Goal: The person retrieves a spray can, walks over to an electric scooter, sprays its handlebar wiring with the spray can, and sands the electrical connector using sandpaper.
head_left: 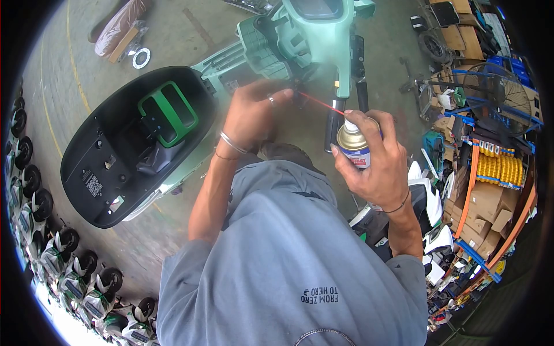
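My right hand (375, 153) is wrapped round a spray can (353, 141) with a white nozzle, one finger on top of it. A thin red straw (319, 102) runs from the nozzle toward a small dark part (299, 95) by my left fingertips. My left hand (253, 112), ringed and braceleted, is closed, with fingers bent toward that part; whether it grips it is blurred. Beyond both hands stands a mint-green scooter (277, 49) with panels opened up. Its black seat underside (95, 173) is on the left, with a green-framed handle (168, 114) over it.
On the right, shelving (468, 190) holds cardboard boxes (487, 202) and yellow coiled springs (499, 164). Several parked scooters (81, 288) line the lower left. A wrapped roll (120, 29) and a pale disc (141, 57) lie on the floor at upper left.
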A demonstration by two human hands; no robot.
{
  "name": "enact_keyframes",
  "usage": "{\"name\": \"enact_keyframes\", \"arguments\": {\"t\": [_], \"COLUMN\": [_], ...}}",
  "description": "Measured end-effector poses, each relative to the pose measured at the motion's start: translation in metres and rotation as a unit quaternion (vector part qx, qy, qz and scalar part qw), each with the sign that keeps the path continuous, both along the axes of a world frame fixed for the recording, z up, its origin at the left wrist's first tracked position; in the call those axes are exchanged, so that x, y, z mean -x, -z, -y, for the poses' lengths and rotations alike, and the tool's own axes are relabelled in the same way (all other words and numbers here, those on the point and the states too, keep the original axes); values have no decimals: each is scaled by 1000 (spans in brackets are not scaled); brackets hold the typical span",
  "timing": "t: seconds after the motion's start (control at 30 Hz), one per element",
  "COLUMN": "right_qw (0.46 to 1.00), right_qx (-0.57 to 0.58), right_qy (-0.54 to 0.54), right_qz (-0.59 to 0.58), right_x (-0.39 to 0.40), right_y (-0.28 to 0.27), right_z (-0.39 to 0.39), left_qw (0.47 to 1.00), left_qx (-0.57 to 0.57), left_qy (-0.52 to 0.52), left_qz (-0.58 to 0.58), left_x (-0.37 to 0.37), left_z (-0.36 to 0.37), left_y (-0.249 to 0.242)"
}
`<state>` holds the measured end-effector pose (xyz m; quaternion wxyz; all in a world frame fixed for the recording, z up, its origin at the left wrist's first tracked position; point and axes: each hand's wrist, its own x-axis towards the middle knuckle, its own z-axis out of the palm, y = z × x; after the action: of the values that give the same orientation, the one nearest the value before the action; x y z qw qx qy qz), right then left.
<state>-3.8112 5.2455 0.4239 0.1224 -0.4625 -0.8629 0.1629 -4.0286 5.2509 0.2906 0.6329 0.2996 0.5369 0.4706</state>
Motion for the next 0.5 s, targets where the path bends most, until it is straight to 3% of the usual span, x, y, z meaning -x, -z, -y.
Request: {"name": "enact_keyframes", "arguments": {"t": [0.5], "right_qw": [999], "right_qx": [-7], "right_qy": [22], "right_qz": [-37], "right_x": [-4], "right_y": [3], "right_z": [3], "left_qw": [1000], "left_qx": [-3], "left_qy": [15], "left_qz": [-20], "left_x": [-1], "left_z": [3], "left_y": [4]}}
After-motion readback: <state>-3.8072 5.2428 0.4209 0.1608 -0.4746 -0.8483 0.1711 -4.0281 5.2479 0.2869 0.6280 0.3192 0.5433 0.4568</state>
